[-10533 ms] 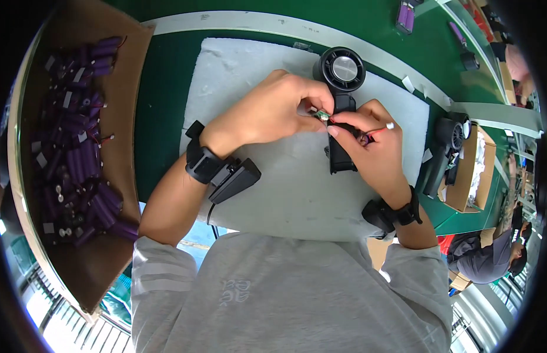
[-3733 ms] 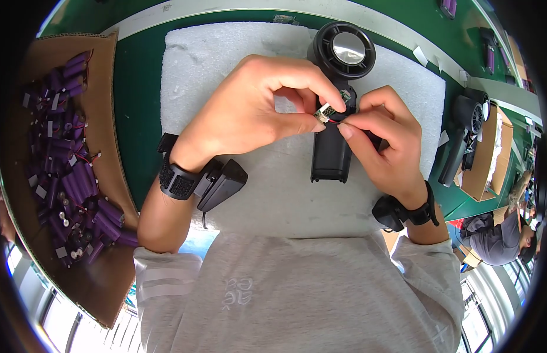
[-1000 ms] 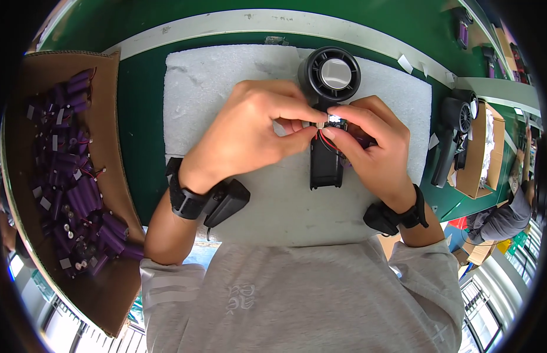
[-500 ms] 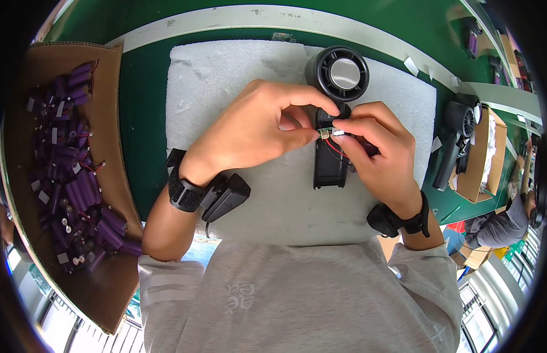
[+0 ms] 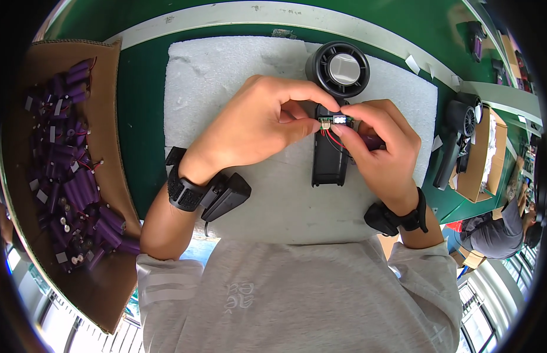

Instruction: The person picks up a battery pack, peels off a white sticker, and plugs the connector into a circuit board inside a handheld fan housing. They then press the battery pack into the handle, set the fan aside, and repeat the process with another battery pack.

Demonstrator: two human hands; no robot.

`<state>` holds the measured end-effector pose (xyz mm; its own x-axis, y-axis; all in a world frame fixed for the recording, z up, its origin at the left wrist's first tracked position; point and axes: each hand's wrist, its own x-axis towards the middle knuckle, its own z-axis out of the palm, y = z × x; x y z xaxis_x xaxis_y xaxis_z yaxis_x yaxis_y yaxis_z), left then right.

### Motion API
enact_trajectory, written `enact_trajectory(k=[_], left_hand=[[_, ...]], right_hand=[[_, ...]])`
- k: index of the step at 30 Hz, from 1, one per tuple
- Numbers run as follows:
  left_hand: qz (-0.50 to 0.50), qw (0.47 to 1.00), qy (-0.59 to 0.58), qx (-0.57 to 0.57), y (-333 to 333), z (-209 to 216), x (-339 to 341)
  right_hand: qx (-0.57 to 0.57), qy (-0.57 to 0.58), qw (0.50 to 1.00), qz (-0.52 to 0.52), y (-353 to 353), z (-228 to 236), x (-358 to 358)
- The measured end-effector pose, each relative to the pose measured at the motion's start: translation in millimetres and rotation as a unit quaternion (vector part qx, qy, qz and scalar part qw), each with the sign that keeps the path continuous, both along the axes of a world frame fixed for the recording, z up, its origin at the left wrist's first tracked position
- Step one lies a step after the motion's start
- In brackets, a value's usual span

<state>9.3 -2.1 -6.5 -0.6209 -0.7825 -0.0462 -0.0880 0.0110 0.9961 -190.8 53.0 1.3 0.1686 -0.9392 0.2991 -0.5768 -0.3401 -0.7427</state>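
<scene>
A small circuit board with a white part on its face sits over the handle of a black handheld fan. My left hand is closed on the board's left end, thumb tip at its edge and index finger arched above. On the other end, my right hand pinches it between thumb and index finger. Thin red wires hang below the board. A purple battery cell shows partly under my right palm. The fan's round head points away from me; its open handle shell lies toward me.
White foam sheet covers the work spot on the green table. At left stands a cardboard box of purple battery cells. To the right are another black fan and a small carton. Someone in dark clothing is at far right.
Both hands have shifted slightly away from me with the board. Its white part now faces up and shows more fully between my fingers. The fan has hardly moved.
</scene>
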Motion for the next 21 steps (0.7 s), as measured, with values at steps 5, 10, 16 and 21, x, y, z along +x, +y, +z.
enact_trajectory(k=[5, 10, 16, 21], left_hand=[[-0.007, 1.000, 0.003, 0.023, 0.2, 0.3, 0.5], [-0.008, 0.999, 0.018, 0.031, -0.1, 0.5, 0.2], [-0.016, 0.999, 0.021, 0.040, -1.2, 1.3, 2.3], [-0.024, 0.998, 0.021, 0.062, -1.7, 3.3, 2.6]], right_hand=[[-0.024, 0.015, 1.000, 0.010, -0.9, -0.9, -1.2], [-0.036, 0.025, 0.999, 0.007, -0.8, -1.1, -0.7], [-0.040, 0.033, 0.999, 0.011, -0.5, -0.1, 0.0], [-0.049, 0.032, 0.998, 0.011, -0.7, -1.3, 0.1]])
